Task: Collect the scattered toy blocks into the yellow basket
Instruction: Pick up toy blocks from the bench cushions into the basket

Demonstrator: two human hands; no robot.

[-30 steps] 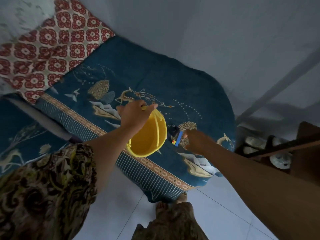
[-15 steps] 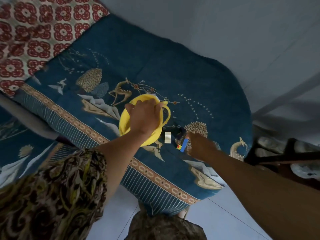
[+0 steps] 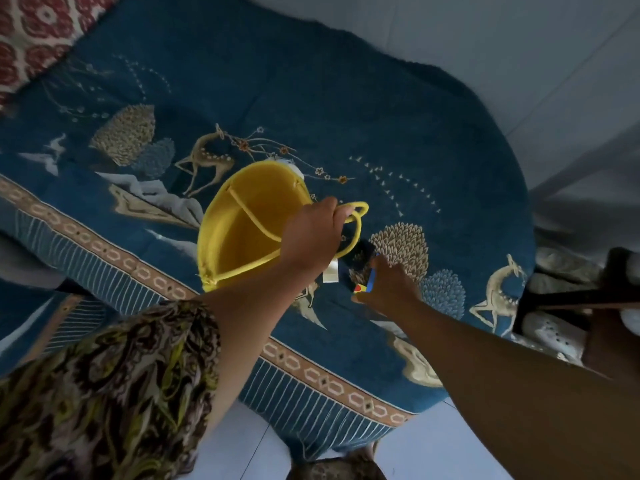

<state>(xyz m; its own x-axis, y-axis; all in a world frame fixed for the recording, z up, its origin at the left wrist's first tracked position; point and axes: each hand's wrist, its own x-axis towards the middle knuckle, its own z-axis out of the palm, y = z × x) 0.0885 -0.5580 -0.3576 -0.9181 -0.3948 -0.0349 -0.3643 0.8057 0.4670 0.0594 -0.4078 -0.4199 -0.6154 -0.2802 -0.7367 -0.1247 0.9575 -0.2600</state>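
Observation:
My left hand grips the yellow basket by its rim and a loop handle, holding it tilted over the blue patterned bedspread, its open mouth facing me. My right hand, just right of the basket, holds several small toy blocks: a blue one on edge with red and yellow ones against it. A white block lies on the bedspread between my two hands. A dark block sits just above my right fingers.
A red and white patterned pillow lies at the upper left. The bed's edge runs across the lower middle, with pale floor tiles below it. A dark wooden rack with pale shoes stands at the right. The wall is behind the bed.
The basket has swung round so that its open mouth now faces me, and my left hand has shifted to its right rim. My right hand still holds the blocks, close to the basket.

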